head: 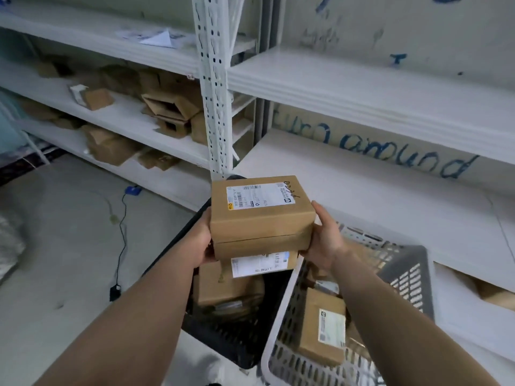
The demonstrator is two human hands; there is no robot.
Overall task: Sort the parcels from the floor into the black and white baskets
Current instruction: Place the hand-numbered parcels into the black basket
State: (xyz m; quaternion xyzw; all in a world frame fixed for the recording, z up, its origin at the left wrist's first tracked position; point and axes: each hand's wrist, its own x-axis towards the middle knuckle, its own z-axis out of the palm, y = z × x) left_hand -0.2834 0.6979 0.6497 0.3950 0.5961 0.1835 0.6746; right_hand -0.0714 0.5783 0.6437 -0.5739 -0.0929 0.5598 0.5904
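Observation:
A brown cardboard parcel point(260, 215) with a white shipping label is held in the air over the black basket point(223, 341). My left hand point(204, 240) grips its left side and my right hand point(323, 238) grips its right side. A thinner brown box point(259, 246) sits pressed against the parcel's underside between my hands. Inside the black basket lie more labelled cardboard parcels point(223, 285). Right of it stands the white basket point(281, 330), holding a labelled parcel point(323, 327) and others.
White metal shelving point(214, 87) runs along the wall; several empty cartons point(170, 107) lie on its left shelves. A black cable point(121, 238) with an adapter crosses the grey floor at left. Blue handwriting marks the wall behind the right shelves point(390, 93).

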